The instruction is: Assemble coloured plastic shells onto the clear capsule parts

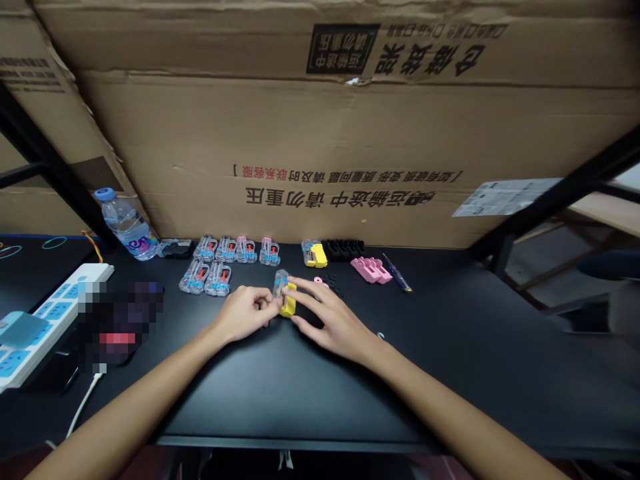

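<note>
My forearms [440, 400] reach over the desk [280, 400] to the yellow toy [289, 305], pinched in my left fingers [271, 311]. My spread right fingers [306, 301] touch its right side, though whether they grip I can't tell.

Dim light, soft glare on black tabletop [280, 393], blurred right edge, pixelated patch [120, 327] left

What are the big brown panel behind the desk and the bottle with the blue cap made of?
The large brown panel looks like matt corrugated cardboard: it has creases, ragged edges and printed characters. The blue-capped bottle seems to be clear, glossy plastic, since its wall is see-through and shines; the exact kind of plastic I cannot tell.
</note>
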`<action>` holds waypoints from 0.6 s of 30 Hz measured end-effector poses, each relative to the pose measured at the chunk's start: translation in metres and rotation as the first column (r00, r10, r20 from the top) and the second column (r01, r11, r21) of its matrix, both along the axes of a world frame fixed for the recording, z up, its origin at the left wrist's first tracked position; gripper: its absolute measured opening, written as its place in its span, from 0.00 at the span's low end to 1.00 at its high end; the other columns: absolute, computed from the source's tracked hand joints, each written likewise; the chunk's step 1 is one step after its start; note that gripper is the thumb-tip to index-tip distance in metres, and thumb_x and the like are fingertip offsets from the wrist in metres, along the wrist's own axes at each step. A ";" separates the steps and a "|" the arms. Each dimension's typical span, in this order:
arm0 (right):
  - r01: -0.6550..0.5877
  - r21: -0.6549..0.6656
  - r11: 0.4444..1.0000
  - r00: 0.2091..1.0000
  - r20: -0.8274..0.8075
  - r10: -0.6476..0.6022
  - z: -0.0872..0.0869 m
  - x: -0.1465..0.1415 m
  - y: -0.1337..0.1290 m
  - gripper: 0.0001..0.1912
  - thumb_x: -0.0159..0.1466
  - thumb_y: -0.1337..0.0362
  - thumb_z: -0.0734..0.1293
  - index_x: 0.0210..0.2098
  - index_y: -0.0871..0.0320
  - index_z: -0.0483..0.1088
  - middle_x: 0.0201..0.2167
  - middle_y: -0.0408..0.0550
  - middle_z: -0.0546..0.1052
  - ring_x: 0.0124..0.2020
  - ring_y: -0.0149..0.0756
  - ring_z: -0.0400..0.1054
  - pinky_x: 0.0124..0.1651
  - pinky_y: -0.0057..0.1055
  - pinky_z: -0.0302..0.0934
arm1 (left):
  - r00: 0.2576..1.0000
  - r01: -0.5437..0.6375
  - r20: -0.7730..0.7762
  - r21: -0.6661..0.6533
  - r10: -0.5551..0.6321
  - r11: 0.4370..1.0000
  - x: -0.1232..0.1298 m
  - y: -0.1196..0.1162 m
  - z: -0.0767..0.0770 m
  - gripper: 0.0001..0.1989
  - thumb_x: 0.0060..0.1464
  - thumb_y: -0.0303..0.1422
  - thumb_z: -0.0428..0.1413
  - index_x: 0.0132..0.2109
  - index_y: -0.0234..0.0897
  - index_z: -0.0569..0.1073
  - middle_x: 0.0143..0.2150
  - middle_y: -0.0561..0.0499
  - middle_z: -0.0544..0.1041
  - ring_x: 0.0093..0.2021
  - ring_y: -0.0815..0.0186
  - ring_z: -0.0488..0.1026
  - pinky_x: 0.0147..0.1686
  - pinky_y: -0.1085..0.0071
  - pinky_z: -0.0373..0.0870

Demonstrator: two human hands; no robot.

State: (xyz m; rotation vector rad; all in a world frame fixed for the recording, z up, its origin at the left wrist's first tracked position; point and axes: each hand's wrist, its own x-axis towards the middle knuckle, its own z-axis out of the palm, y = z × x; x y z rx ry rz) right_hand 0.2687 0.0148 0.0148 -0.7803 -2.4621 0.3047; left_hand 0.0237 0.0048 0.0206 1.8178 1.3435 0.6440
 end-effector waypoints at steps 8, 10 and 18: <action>-0.035 0.057 0.998 0.993 0.112 0.029 -0.011 0.000 0.002 0.29 0.74 0.66 0.64 0.73 0.51 0.63 0.70 0.60 0.70 0.70 0.51 0.67 0.69 0.53 0.67 | 0.967 0.019 -0.256 0.099 0.007 0.995 0.001 -0.002 0.008 0.22 0.66 0.44 0.53 0.27 0.38 0.75 0.24 0.53 0.77 0.25 0.67 0.69 0.29 0.70 0.55; -0.043 0.071 0.997 0.993 0.116 0.035 -0.013 0.001 0.003 0.28 0.74 0.66 0.64 0.73 0.51 0.64 0.70 0.60 0.70 0.70 0.51 0.67 0.69 0.54 0.67 | 0.965 0.059 -0.261 0.119 -0.027 0.991 0.000 -0.001 0.007 0.22 0.67 0.45 0.52 0.28 0.38 0.76 0.24 0.53 0.77 0.25 0.67 0.67 0.29 0.70 0.54; -0.058 0.141 0.988 0.989 0.144 0.038 -0.007 0.002 0.003 0.18 0.74 0.66 0.63 0.62 0.56 0.74 0.59 0.60 0.79 0.60 0.51 0.74 0.62 0.52 0.72 | 0.967 0.094 -0.249 0.141 -0.056 0.986 -0.006 0.002 0.001 0.26 0.70 0.48 0.50 0.27 0.38 0.73 0.22 0.55 0.70 0.24 0.68 0.61 0.29 0.69 0.49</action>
